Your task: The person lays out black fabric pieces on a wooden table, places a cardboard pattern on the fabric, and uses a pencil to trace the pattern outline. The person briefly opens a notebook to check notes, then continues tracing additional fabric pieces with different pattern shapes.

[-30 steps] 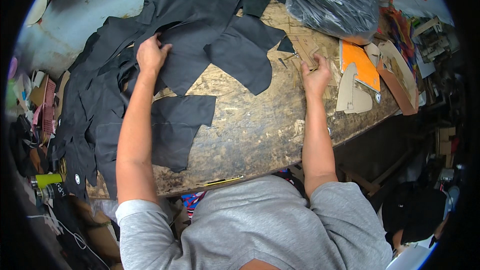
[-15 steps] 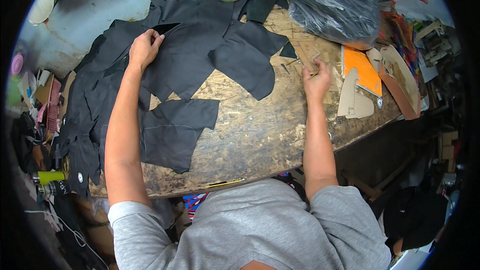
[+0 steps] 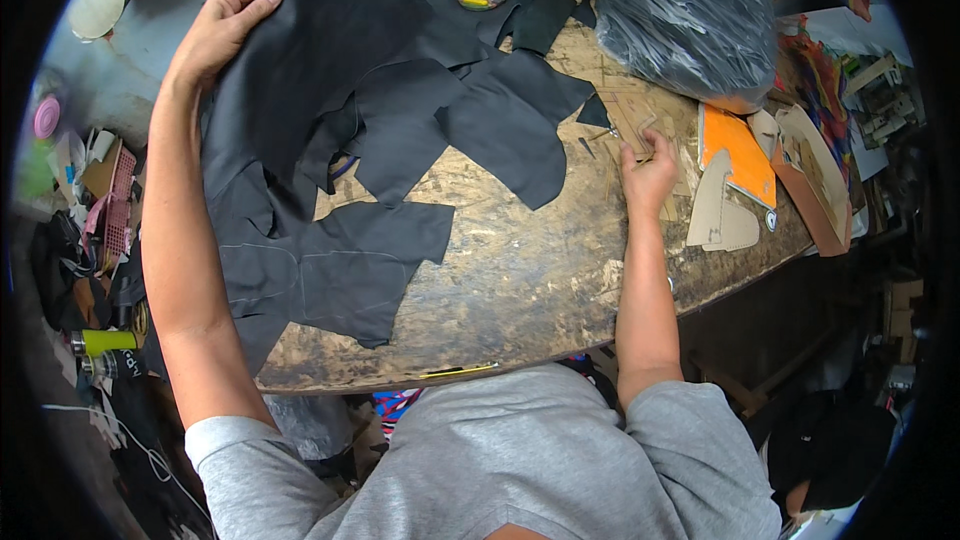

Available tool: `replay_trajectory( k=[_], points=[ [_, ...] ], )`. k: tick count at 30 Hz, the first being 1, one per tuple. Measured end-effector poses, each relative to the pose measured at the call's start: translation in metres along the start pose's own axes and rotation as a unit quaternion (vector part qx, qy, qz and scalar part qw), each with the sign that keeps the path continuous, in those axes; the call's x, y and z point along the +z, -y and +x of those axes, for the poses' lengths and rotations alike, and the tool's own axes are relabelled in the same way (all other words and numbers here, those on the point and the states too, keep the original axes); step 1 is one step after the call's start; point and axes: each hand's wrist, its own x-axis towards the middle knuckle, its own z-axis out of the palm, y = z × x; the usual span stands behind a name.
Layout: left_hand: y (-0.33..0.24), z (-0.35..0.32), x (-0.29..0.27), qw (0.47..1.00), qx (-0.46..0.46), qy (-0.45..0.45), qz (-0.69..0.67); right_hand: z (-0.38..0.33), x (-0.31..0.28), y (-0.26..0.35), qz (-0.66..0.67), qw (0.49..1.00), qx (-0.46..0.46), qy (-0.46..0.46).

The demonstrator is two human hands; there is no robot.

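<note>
Black sheet [image 3: 300, 45] lies over the far left part of the table [image 3: 520, 270], one far corner pinched up between the thumb and fingers of the left hand [image 3: 228, 25]. That grip is closed on the sheet's edge, and the raised part hangs in a broad curve from the fingers. The right hand [image 3: 652, 170] rests near the tan card [image 3: 630, 112], its fingers loosely curled and thumb apart; whether it has hold of the small metal tip beside it, I cannot tell.

As for progress, the middle piece [image 3: 405, 120] and the pointed piece [image 3: 515, 140] overlap on the table, and their crisp, angular edges suggest cutting already done around them. Nearer the person, the lower piece [image 3: 370, 265] carries pale drawn lines. Its marking appears at least partly done, while no cut is visible along those lines, so that part looks left over. On the raised face of the sheet I make out no clear outline, so it seems unmarked there; its underside is hidden. How much of the dark heap beneath is finished cannot be judged.

Two beige patterns [image 3: 722, 212] lie beside the orange sheet [image 3: 738, 155], away from the black material.
</note>
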Motion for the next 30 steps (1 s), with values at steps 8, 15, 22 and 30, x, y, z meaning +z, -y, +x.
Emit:
replay_trajectory(
  k=[8, 15, 22, 30],
  points=[
    [-0.066, -0.031, 0.031, 0.961, 0.09, 0.064, -0.254, 0.0, -0.001, 0.0, 0.01, 1.0, 0.0, -0.002],
    [-0.025, -0.09, 0.082, 0.954, 0.013, 0.168, -0.248, 0.001, 0.0, -0.006, -0.03, 0.999, -0.014, 0.001],
    [0.077, -0.166, 0.115, 0.931, -0.332, 0.142, -0.055, 0.003, 0.005, -0.016, -0.017, 0.999, -0.037, -0.008],
    [0.098, -0.217, 0.145, 0.946, -0.255, -0.025, -0.198, 0.012, -0.022, 0.02, 0.174, 0.98, 0.013, -0.099]
  ],
)
